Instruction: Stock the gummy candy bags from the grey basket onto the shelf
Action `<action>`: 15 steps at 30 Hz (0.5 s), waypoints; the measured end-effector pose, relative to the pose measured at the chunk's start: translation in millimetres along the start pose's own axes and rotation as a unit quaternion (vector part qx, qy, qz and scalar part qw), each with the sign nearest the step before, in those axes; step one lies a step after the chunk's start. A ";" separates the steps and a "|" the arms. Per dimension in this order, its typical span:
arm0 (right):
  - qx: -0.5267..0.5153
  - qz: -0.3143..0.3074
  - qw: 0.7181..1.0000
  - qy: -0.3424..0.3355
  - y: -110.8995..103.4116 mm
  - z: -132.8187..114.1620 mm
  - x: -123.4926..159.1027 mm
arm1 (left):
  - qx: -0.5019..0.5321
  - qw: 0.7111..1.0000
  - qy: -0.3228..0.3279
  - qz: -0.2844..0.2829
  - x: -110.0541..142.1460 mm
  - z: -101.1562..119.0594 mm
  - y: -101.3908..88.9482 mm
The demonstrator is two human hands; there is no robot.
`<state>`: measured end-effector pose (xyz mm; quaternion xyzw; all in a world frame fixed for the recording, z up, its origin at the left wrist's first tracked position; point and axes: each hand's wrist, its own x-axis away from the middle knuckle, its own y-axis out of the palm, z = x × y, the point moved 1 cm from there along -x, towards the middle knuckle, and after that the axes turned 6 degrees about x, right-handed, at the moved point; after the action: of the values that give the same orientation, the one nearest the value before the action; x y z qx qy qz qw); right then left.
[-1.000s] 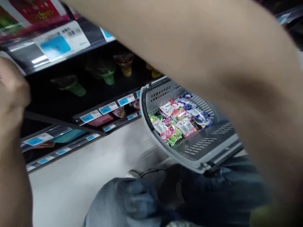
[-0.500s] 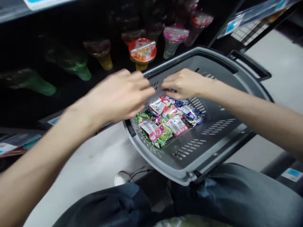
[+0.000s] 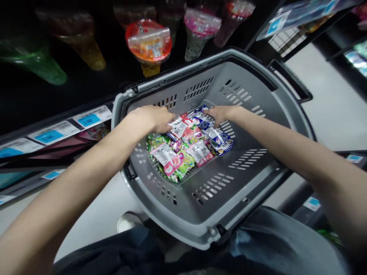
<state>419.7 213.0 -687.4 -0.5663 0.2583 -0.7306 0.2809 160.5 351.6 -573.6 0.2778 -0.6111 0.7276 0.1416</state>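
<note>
Both my hands reach down into a grey plastic shopping basket (image 3: 210, 223). My left hand (image 3: 156, 117) is at the left side, its slightly bent fingers at a red and white candy packet (image 3: 178, 126); contact is hard to make out. On the far right of the pile, my right hand (image 3: 222, 114) has its fingers apart over the blue candy packets (image 3: 219, 136). Green candy packets (image 3: 185, 163) and a pink and silver candy packet (image 3: 200, 152) lie nearer me on the basket's bottom. Neither hand visibly lifts anything. Some fingertips are hidden or blurred.
Beyond the basket, a dark shelf holds cups with an orange lid (image 3: 149, 40) and a pink lid (image 3: 202, 23), plus a green container (image 3: 47, 65). Price labels (image 3: 88, 118) line the shelf edge. A black handle (image 3: 292, 80) sticks out from the basket's far right. My legs are close below.
Both hands have lowered from above the basket to the packets inside it. My view has shifted, so more of the basket's left end shows.
</note>
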 end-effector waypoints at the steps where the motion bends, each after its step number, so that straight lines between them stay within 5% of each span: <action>1: 0.004 0.010 1.000 -0.007 7.1 -4.4 -2.3 | 0.003 1.000 -0.012 -0.007 -0.7 -3.1 1.2; 8: -0.063 0.088 0.992 -0.059 37.7 -12.3 -10.3 | 0.036 0.997 0.063 -0.001 -2.4 1.9 3.0; 15: -0.096 0.050 0.994 -0.012 20.0 5.6 -12.8 | 0.072 0.995 0.052 0.039 1.8 -3.8 0.5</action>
<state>430.0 207.5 -708.8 -0.5859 0.3516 -0.6805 0.2647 157.9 354.9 -573.4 0.2245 -0.5591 0.7884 0.1243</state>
